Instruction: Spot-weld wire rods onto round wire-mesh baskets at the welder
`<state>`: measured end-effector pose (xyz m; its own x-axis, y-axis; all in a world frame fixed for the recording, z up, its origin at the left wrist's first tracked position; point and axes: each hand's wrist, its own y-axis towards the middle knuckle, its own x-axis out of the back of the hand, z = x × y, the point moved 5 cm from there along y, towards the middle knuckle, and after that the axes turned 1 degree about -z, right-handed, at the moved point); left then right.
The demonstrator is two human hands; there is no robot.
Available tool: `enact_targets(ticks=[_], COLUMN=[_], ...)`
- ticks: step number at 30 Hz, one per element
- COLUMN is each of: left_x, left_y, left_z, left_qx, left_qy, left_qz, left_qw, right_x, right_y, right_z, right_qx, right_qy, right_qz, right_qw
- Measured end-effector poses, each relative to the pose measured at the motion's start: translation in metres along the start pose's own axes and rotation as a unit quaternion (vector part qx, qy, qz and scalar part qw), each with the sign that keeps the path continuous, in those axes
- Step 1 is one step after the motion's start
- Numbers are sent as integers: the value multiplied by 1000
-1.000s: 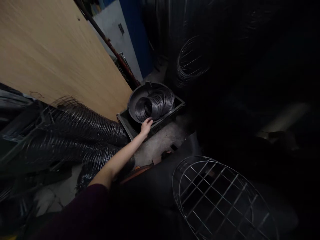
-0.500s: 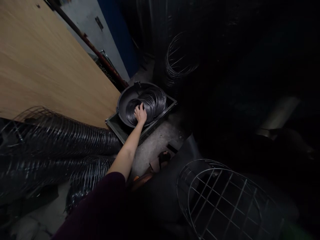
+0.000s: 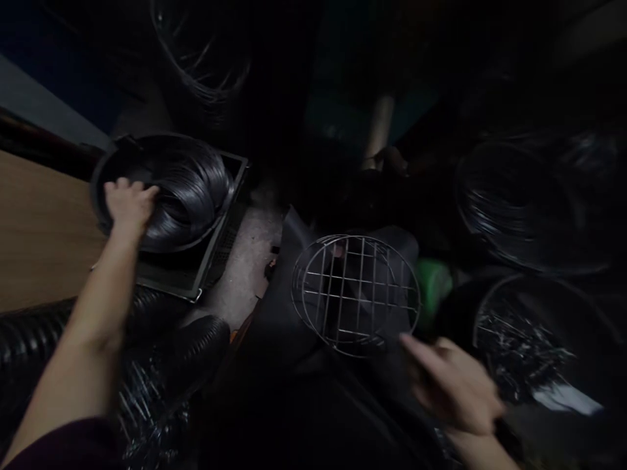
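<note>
My left hand [image 3: 130,202] reaches into a dark round tub [image 3: 99,199], fingers apart, at the near left side of a pile of thin metal wire rings [image 3: 196,183]. Whether the fingertips touch a ring cannot be made out. In front of my body a round wire grid [image 3: 360,282] with crossing bars and a double rim rests on dark cloth over my lap. Beside its lower right rim is my right hand [image 3: 455,385], blurred, with a finger or thumb stretched toward the rim. I see nothing held in it.
The tub sits on a dark crate [image 3: 196,287]. Stacked wire rings [image 3: 166,372] lie at lower left. A container of small shiny metal pieces [image 3: 519,346] and another tub of wire rings [image 3: 504,209] stand to the right. A green object [image 3: 434,284] is behind the grid.
The view has swung right, so the tub now lies further left and the grid is central. My right hand has come into view. My left hand stays at the rings, its fingers more spread.
</note>
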<state>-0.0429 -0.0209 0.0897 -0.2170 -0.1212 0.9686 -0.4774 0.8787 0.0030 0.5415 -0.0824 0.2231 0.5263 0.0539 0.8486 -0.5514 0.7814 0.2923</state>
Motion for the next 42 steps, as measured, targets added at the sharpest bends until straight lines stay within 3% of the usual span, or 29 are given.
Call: enact_targets(ticks=[3, 5, 7, 9, 11, 12, 14, 17, 20, 23, 27, 29, 32, 36, 42], left_x=[35, 64, 95, 119, 125, 120, 95, 37, -12, -38, -49, -49, -49, -52, -58], left_y=[-46, -78, -106, -127, -138, -138, -133, -123, -124, -127, -130, -129, -129, -128, -133], left_z=[7, 3, -10, -26, -43, -54, -87, -166, -248, -297, -312, -310, -306, -305, -306], left_qx=[9, 38, 42, 23, 15, 18, 22, -14, -86, -158, -225, -242, -263, -299, -290], left_qy=[61, 68, 24, -68, -194, -262, -397, -527, -509, -455, -412, -408, -406, -364, -274], left_qz=[-16, -55, -145, -261, -331, -336, -282, -99, 60, 163, 284, 306, 324, 324, 228], left_qw=[998, 995, 988, 963, 923, 904, 873, 844, 854, 861, 836, 826, 813, 820, 888], right_x=[-16, -32, -41, -43, -39, -34, -20, -5, -5, -5, -11, -22, -47, -64, -57], right_y=[-13, -17, -22, -29, -33, -34, -29, -11, 9, 14, -5, -18, -34, -39, -45], right_z=[31, 41, 45, 46, 44, 42, 32, 9, -6, -29, -76, -96, -114, -122, -120], right_qx=[90, 100, 103, 108, 115, 109, 58, -114, -245, -341, -404, -417, -432, -409, -374], right_qy=[31, 34, 12, -22, -41, -41, -12, 132, 345, 383, 237, 195, 227, 267, 198], right_qz=[-14, -12, -30, -45, -58, -70, -102, -112, -78, -113, -165, -159, -128, -119, -21], right_qw=[995, 994, 994, 993, 991, 991, 993, 978, 903, 851, 868, 873, 863, 865, 906])
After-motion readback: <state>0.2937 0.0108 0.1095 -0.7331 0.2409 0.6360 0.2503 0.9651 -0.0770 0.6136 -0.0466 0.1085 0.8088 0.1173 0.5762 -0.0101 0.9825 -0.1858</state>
